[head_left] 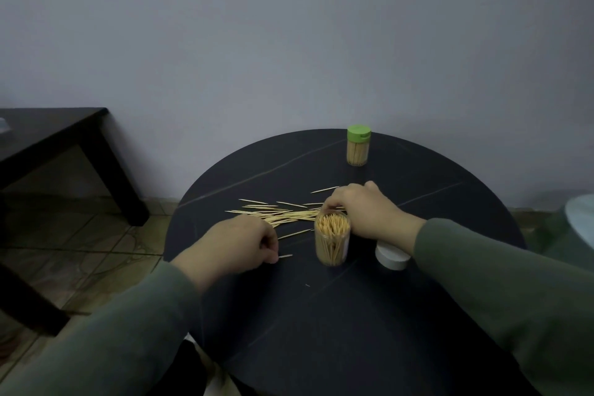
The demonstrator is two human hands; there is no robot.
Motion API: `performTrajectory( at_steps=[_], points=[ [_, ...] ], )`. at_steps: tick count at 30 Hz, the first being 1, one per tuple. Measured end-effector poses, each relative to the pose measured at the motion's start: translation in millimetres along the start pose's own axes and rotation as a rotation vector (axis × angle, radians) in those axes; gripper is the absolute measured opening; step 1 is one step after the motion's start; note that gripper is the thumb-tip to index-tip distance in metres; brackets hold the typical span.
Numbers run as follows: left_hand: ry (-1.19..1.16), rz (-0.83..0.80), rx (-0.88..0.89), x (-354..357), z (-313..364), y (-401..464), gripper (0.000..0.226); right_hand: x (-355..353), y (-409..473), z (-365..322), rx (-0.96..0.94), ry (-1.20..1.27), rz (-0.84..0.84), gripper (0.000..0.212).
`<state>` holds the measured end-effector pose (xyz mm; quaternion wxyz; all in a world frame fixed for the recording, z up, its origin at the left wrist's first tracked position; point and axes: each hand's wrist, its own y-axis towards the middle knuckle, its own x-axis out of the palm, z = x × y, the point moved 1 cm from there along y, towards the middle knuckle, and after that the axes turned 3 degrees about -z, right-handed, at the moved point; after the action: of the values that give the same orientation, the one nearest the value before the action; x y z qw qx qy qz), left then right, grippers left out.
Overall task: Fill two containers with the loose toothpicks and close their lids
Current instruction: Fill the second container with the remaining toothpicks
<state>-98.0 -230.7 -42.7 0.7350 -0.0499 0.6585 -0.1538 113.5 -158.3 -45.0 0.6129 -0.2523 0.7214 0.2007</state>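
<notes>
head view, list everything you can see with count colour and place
round dark table: 1, black, centre
green-lidded clear toothpick container: 1, closed and full, far side of table
open clear toothpick container: 1, nearly full, upright, mid table
white round lid: 1, on table right of open container
loose wooden toothpicks: many, pale tan, scattered left of open container
dark side table: 1, black, left by the wall
left hand: pinching one toothpick
right hand: fingers at the pile behind open container

dim, even light | soft faint shadows | slight blur | wide-angle edge bending
</notes>
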Motion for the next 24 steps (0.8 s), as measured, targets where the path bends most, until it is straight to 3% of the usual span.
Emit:
performTrajectory(
  at_steps=[9, 12, 15, 19, 24],
  points=[
    [-0.045, 0.205, -0.076, 0, -23, 25, 0.007, 2, 18, 3, 0.048, -0.071, 0.063, 0.019],
    [-0.097, 0.239, -0.069, 2, -27, 32, 0.009, 6, 23, 6, 0.01, -0.04, 0.03, 0.036],
    [-0.106, 0.248, -0.065, 3, -28, 37, 0.032, 9, 32, 7, -0.003, -0.047, -0.045, 0.049],
    [-0.06, 0.241, -0.045, 3, -29, 45, 0.047, 12, 41, 0, -0.014, -0.164, -0.078, 0.042],
    [0.025, 0.233, -0.009, 4, -22, 53, 0.036, 9, 36, -1, -0.038, -0.256, -0.061, 0.033]
  ],
)
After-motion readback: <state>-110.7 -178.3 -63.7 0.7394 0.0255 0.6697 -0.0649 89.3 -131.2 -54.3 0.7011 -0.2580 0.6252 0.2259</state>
